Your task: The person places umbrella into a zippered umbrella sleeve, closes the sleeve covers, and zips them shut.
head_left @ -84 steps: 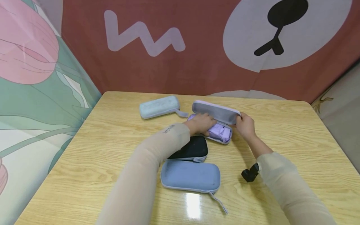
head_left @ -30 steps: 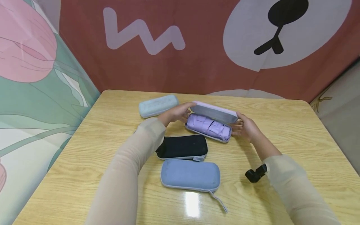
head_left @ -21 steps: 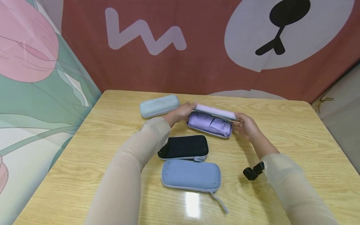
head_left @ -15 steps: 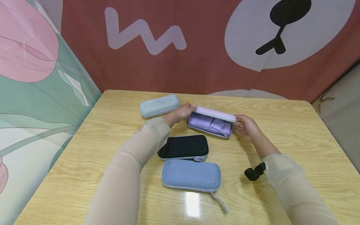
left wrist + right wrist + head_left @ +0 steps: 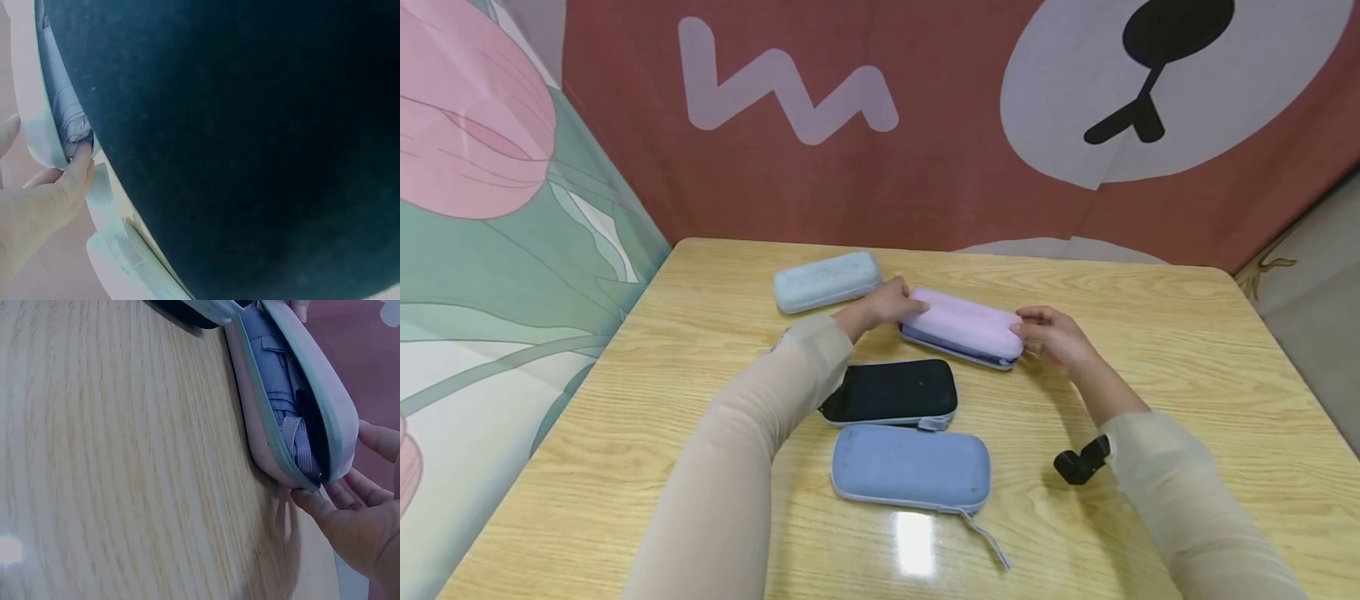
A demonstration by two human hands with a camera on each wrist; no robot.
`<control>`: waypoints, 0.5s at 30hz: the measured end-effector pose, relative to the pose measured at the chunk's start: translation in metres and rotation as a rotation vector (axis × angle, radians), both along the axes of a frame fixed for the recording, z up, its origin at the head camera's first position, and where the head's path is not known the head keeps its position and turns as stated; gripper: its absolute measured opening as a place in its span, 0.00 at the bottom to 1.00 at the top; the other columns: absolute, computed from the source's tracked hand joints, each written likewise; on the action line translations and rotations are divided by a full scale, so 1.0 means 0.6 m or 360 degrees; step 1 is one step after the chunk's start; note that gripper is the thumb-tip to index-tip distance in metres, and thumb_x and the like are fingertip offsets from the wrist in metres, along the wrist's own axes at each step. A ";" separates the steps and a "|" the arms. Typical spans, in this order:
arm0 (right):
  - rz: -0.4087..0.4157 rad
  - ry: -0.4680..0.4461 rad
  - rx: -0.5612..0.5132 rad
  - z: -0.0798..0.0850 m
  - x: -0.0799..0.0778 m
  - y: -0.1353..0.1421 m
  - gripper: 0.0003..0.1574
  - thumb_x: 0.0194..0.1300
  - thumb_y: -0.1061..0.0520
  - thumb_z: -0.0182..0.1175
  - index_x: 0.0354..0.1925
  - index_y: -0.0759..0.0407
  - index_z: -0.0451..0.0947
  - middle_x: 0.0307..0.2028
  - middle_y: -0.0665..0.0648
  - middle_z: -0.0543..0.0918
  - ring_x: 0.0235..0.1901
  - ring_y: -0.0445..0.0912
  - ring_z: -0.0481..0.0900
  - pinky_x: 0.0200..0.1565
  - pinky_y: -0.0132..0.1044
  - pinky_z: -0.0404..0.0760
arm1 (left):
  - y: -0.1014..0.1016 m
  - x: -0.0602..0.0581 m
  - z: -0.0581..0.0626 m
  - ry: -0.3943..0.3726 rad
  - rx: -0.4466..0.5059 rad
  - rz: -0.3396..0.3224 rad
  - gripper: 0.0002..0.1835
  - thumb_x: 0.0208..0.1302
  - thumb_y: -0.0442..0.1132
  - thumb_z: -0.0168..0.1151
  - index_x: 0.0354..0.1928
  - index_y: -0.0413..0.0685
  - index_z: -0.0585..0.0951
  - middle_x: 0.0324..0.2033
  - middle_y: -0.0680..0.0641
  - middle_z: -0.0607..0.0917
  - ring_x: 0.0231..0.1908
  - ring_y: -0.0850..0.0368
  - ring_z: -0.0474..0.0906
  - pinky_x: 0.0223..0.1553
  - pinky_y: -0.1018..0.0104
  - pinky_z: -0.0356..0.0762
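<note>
A pink umbrella case (image 5: 966, 323) lies at the back middle of the table, its lid lowered but a gap left along the near side. Through that gap a folded lilac umbrella (image 5: 275, 369) with a ribbed strap shows in the right wrist view. My left hand (image 5: 883, 304) grips the case's left end, thumb on the lid; in the left wrist view one fingertip (image 5: 82, 150) is tucked at the opening beside the umbrella. At the other end, my right hand (image 5: 1054, 337) holds the corner between thumb and fingers, by the zip edge.
Just in front lies a black case (image 5: 895, 392), and nearer still a blue case (image 5: 910, 464) with a cord pull. A pale blue case (image 5: 823, 283) sits at the back left, close behind my left hand. A patterned cloth (image 5: 925, 192) hangs behind the table.
The left hand has left the umbrella inside and moved to the case's left end. The raised lid has come down over the umbrella, with both hands at its ends.
</note>
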State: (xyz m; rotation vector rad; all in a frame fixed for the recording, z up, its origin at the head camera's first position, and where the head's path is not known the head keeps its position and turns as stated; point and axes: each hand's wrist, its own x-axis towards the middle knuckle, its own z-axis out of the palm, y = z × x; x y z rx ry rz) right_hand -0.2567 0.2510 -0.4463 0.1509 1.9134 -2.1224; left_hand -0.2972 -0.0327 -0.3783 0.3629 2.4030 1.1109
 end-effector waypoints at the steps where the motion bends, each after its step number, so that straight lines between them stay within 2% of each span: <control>1: -0.0006 0.0002 -0.0005 -0.002 -0.001 0.001 0.37 0.49 0.60 0.64 0.54 0.66 0.58 0.46 0.56 0.64 0.40 0.41 0.70 0.38 0.30 0.74 | 0.001 0.001 0.000 0.0026 -0.0028 -0.0006 0.22 0.57 0.44 0.56 0.16 0.45 0.57 0.14 0.51 0.57 0.14 0.60 0.49 0.18 0.69 0.57; 3: -0.0012 0.0009 -0.0030 -0.006 -0.001 0.002 0.35 0.48 0.62 0.64 0.53 0.66 0.60 0.45 0.57 0.64 0.40 0.42 0.70 0.38 0.30 0.74 | 0.001 0.000 0.000 0.0058 -0.0053 -0.0021 0.25 0.56 0.43 0.57 0.12 0.47 0.55 0.10 0.53 0.54 0.12 0.62 0.46 0.15 0.70 0.51; 6: -0.0008 0.0025 -0.0059 -0.007 0.001 0.003 0.30 0.48 0.65 0.63 0.49 0.64 0.62 0.45 0.57 0.64 0.40 0.42 0.70 0.38 0.29 0.74 | 0.003 0.001 0.000 0.0089 -0.0096 -0.0044 0.26 0.54 0.43 0.59 0.10 0.47 0.55 0.09 0.53 0.53 0.11 0.62 0.45 0.14 0.71 0.50; 8: 0.0000 0.0025 -0.0005 -0.001 0.005 0.000 0.29 0.47 0.65 0.64 0.48 0.63 0.64 0.44 0.56 0.64 0.40 0.41 0.70 0.38 0.28 0.74 | 0.003 0.001 0.001 0.0117 -0.0136 -0.0061 0.25 0.54 0.43 0.60 0.11 0.47 0.56 0.10 0.53 0.54 0.12 0.62 0.46 0.15 0.71 0.50; 12: 0.0057 0.0023 0.0210 0.022 0.022 -0.012 0.36 0.44 0.60 0.67 0.51 0.63 0.64 0.45 0.53 0.67 0.38 0.40 0.69 0.33 0.28 0.73 | 0.004 0.002 0.004 0.0147 -0.0231 -0.0094 0.20 0.54 0.43 0.60 0.19 0.41 0.61 0.16 0.49 0.61 0.15 0.60 0.52 0.18 0.70 0.54; 15: 0.0090 0.0018 0.0381 0.042 0.035 -0.023 0.41 0.43 0.56 0.68 0.54 0.64 0.62 0.47 0.53 0.67 0.41 0.41 0.68 0.34 0.29 0.72 | 0.006 0.000 0.009 0.0195 -0.0349 -0.0161 0.18 0.55 0.44 0.59 0.35 0.35 0.67 0.28 0.45 0.71 0.24 0.57 0.64 0.25 0.69 0.63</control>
